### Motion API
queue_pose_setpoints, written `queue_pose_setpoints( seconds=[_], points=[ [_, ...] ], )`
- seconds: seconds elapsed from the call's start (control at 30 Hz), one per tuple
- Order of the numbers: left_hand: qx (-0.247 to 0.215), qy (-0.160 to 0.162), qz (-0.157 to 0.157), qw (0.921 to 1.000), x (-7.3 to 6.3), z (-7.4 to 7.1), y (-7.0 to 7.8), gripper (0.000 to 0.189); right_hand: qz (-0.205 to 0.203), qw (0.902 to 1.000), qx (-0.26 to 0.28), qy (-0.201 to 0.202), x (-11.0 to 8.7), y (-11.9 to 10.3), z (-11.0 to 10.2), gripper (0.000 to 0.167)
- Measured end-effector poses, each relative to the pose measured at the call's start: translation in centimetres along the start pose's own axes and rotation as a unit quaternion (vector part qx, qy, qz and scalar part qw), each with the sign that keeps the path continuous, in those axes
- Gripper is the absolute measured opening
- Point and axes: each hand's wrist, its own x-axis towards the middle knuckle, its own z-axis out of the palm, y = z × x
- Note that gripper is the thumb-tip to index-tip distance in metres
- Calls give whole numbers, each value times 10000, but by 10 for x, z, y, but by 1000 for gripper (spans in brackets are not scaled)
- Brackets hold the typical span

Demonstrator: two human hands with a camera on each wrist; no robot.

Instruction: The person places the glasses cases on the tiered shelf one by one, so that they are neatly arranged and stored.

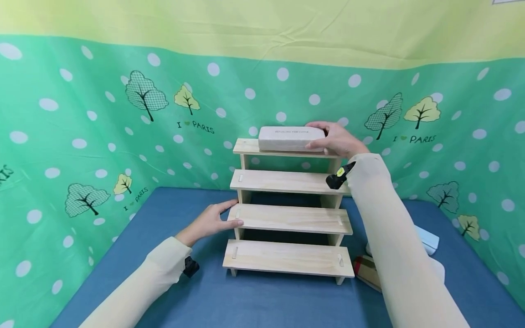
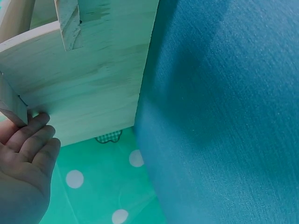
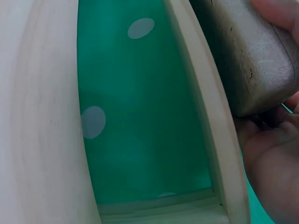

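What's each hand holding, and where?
The right hand grips the box by its right end; the left hand holds the second-lowest step by its left end.

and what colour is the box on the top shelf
The box is pale grey, clearest in the head view.

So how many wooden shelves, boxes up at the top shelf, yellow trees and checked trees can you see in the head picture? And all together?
Wooden shelves: 4
Boxes at the top shelf: 1, the pale box
Yellow trees: 4
Checked trees: 4
Total: 13
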Motion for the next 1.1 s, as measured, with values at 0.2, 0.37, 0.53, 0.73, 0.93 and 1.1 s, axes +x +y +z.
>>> queue_pose_setpoints(
  seconds=[0.2, 0.37, 0.53, 0.73, 0.93, 1.1],
  points=[
    [-21, -44, -19, 10000, -1, 1, 1, 80, -2, 9999, -148, 38, 3, 3, 2, 74],
    [-1, -31, 8, 10000, -2, 1, 2, 80, -30, 9996, -276, 36, 3, 3, 2, 75],
    [25, -21, 21, 10000, -2, 2, 3, 81, -117, 9984, -550, 37, 2, 2, 1, 80],
    [-17, -32, -6, 10000, -2, 2, 4, 80, -110, 9978, -647, 55, 4, 5, 0, 83],
    [-68, -49, -36, 10000, -2, 1, 4, 79, -123, 9976, -676, 94, 3, 7, 0, 83],
    [-52, -53, -63, 10000, -1, 2, 3, 79, -87, 9983, -571, 61, 2, 7, 0, 83]
  ],
)
